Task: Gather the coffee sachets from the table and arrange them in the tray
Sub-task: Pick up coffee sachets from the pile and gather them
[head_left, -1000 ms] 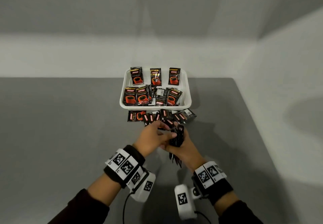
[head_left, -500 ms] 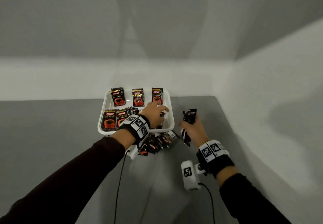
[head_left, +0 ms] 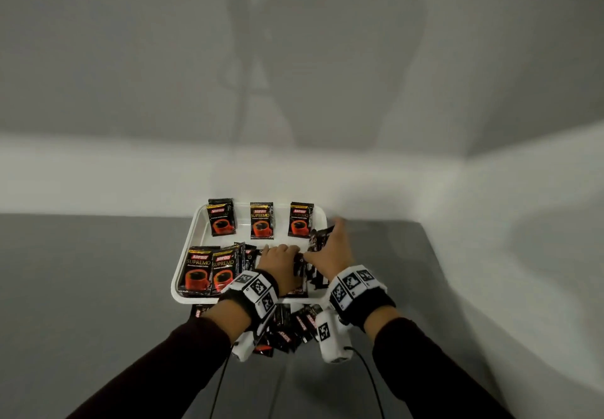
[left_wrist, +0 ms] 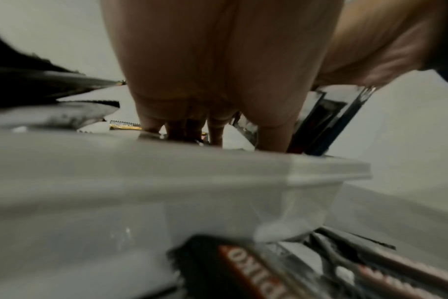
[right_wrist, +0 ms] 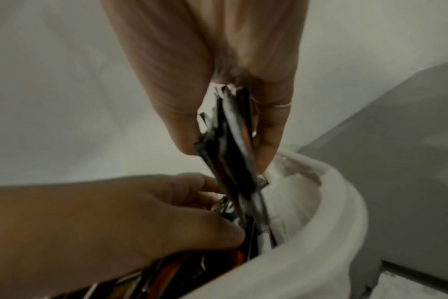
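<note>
A white tray (head_left: 188, 257) holds three black-and-red coffee sachets (head_left: 261, 221) in its back row and more standing along its front (head_left: 209, 271). My left hand (head_left: 279, 255) is inside the tray, its curled fingers (right_wrist: 205, 188) and thumb holding the standing sachets (right_wrist: 248, 238) at the front right. My right hand (head_left: 331, 248) pinches a stack of sachets (right_wrist: 230, 145) between thumb and fingers, tilted, its lower end inside the tray's right corner (right_wrist: 343, 210) beside the left fingers. The stack also shows in the head view (head_left: 318, 239). The tray's near wall (left_wrist: 192, 172) hides the left fingertips.
Several loose sachets (head_left: 287, 333) lie on the grey table (head_left: 81, 288) just in front of the tray, under my wrists, and show close up (left_wrist: 269, 269). White walls border the table behind and to the right.
My right hand has carried its stack of sachets leftward from beside the tray into the tray's right side. The left hand has stayed in the tray.
</note>
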Motion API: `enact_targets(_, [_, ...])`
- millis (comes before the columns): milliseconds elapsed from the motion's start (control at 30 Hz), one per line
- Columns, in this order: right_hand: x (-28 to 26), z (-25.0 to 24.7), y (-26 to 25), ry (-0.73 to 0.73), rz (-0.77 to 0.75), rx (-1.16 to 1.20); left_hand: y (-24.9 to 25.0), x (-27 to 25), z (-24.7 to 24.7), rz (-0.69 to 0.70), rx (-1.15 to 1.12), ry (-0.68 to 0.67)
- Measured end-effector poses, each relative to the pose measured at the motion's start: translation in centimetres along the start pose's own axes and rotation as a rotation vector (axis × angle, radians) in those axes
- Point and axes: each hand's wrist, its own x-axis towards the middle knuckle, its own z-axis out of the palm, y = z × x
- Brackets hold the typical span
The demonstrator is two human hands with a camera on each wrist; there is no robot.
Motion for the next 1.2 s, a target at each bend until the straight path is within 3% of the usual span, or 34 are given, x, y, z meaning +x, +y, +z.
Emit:
enact_targets(133, [0.0, 1.3, -0.1, -0.068, -0.102, -0.324, -0.4, -0.5, 0.7, 0.022, -0.056, 0.041])
enact_targets(233, [0.0, 1.8, -0.6, -0.202, -0.079, -0.598, -0.6, -0.7, 0.9, 0.030, -0.065, 0.052])
enact_targets(400, [0.2, 2.8, -0.2, -0.348, 0.039, -0.755, -0.3, -0.6, 1.3, 0.030, -0.034, 0.056])
enact_targets(633, [2.6, 2.0, 0.5, -0.472, -0.084, -1.143, -0.3, -0.4, 1.4, 0.027, -0.034, 0.060])
enact_targets(767, [3.4, 0.1, 0.7, -0.538, -0.180, -0.970, -0.3, -0.4, 1.4, 0.018, -0.054, 0.076])
enact_targets(867, [3.8, -1.2, 0.2, -0.611, -0.150, -0.753, -0.4, -0.6, 1.3, 0.046, -0.082, 0.070])
enact_targets(1033, [4.2, -1.5, 0.3, -0.700, -0.152, -0.887, -0.1, -0.6, 1.1, 0.065, -0.031, 0.042])
enact_targets(1200, [4.2, -1.0, 0.5, -0.669, -0.198, -0.990, 0.1, -0.4, 0.8, 0.044, -0.026, 0.047])
